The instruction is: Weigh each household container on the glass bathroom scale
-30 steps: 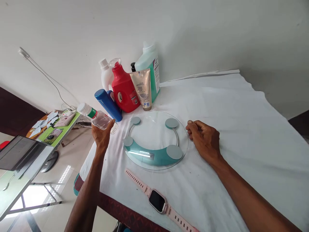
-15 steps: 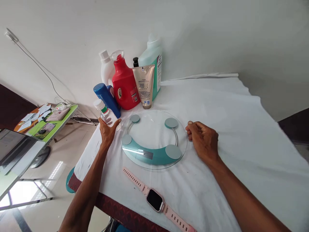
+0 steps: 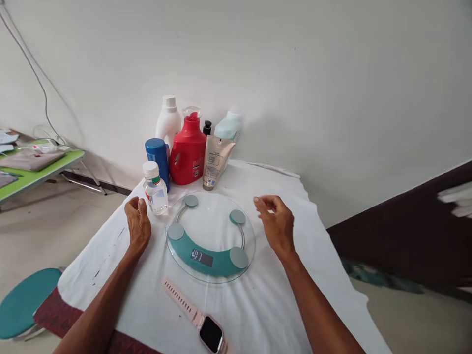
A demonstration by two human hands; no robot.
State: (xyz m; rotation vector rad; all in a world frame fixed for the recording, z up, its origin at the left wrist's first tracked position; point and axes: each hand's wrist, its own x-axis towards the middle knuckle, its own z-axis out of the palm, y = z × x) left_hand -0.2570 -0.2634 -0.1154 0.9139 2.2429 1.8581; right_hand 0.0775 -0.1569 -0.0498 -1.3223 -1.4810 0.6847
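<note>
A round glass scale [image 3: 206,236] with a teal band lies on the white cloth; its display [image 3: 201,257] shows blurred digits. My left hand [image 3: 138,226] is left of the scale, loosely curled with thumb and fingers apart and nothing in it. Just beside that hand, a clear bottle with a white cap [image 3: 157,194] stands upright. Over the cloth right of the scale, my right hand [image 3: 276,221] is empty, its fingers bent with a gap between them. A pink smartwatch [image 3: 210,332] lies in front of the scale, partly cut off by the lower edge.
Behind the scale stand a blue bottle [image 3: 158,157], a red jug [image 3: 190,152], a white bottle [image 3: 169,118], a beige tube [image 3: 217,160] and a pale green bottle [image 3: 228,128], all near the wall. A teal stool [image 3: 27,302] and a green table [image 3: 47,167] are at the left.
The view has shifted, with the tabletop appearing further left. My left hand has moved from beside the clear bottle's base to nearer me. The scale's display now shows digits.
</note>
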